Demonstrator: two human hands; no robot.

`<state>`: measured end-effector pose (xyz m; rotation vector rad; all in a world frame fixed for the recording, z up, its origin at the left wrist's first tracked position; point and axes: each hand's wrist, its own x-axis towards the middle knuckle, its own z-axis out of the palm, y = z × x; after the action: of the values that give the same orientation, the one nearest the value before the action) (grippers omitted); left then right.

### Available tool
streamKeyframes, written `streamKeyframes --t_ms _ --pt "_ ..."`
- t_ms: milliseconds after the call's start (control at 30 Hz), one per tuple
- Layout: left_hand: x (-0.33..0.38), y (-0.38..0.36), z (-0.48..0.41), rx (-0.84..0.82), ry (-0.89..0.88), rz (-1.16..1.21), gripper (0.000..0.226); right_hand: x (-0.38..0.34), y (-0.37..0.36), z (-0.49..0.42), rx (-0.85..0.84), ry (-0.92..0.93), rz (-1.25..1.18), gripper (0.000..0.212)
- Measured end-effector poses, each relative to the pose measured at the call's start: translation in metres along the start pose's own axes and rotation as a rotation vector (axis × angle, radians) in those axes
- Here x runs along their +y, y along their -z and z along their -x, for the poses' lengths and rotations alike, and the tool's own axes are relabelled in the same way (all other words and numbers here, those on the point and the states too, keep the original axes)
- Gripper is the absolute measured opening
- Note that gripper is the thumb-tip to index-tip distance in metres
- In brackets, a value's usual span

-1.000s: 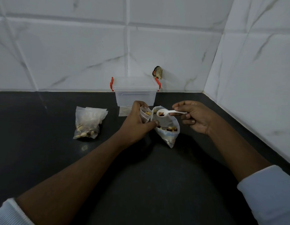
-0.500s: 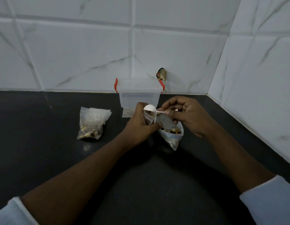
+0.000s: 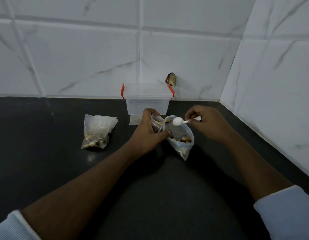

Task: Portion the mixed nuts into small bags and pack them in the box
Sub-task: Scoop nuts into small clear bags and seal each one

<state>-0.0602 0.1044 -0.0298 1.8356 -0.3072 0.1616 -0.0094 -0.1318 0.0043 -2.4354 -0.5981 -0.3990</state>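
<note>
One scoop seems in: my right hand (image 3: 207, 123) is pinching the spoon (image 3: 178, 121), swinging back over the big bag (image 3: 182, 139). My left hand (image 3: 146, 134) is gripping the small bag (image 3: 157, 122) before the box (image 3: 146, 101).

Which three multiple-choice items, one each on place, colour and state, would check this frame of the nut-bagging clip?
1. Where does the box stand?
A. At the near edge of the counter
B. At the back of the counter, by the tiled wall
C. On top of the filled bags

2. What colour are the box's latches?
A. Blue
B. Green
C. Red

3. What is the right hand doing?
A. Pinching the white spoon by its handle
B. Resting flat on the counter
C. Lifting the box's lid

Answers:
1 B: the box sits right in front of the wall tiles.
2 C: both latches at the lid's ends are red.
3 A: the fingers pinch the handle, with the spoon over the large bag.
</note>
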Motion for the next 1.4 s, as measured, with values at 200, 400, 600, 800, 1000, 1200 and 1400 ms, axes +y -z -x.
streamKeyframes --t_ms 200,400,600,800,1000,1200,1400 --pt "-0.001 0.001 -0.001 -0.028 0.055 -0.015 0.061 -0.008 -0.008 0.002 -0.130 0.040 -0.022 0.015" --pt "-0.002 0.001 -0.002 -0.021 0.062 -0.019 0.061 -0.008 -0.005 0.001 -0.187 0.031 0.061 0.022" --pt "-0.001 0.001 -0.002 -0.024 0.069 -0.043 0.060 -0.007 -0.004 0.002 -0.193 0.012 0.054 0.017" --pt "0.000 0.001 -0.001 -0.022 0.096 -0.043 0.064 -0.011 0.007 0.002 -0.196 -0.044 -0.056 0.015" --pt "-0.001 0.000 -0.003 -0.020 0.093 -0.070 0.064 -0.013 -0.002 0.004 -0.188 -0.235 -0.403 0.007" --pt "-0.001 0.001 -0.002 -0.019 0.105 -0.077 0.066 -0.001 -0.010 0.001 -0.210 -0.543 -0.764 0.007" --pt "0.001 0.000 -0.002 -0.014 0.103 -0.068 0.064 0.004 -0.009 -0.002 -0.205 -0.633 -0.968 0.008"
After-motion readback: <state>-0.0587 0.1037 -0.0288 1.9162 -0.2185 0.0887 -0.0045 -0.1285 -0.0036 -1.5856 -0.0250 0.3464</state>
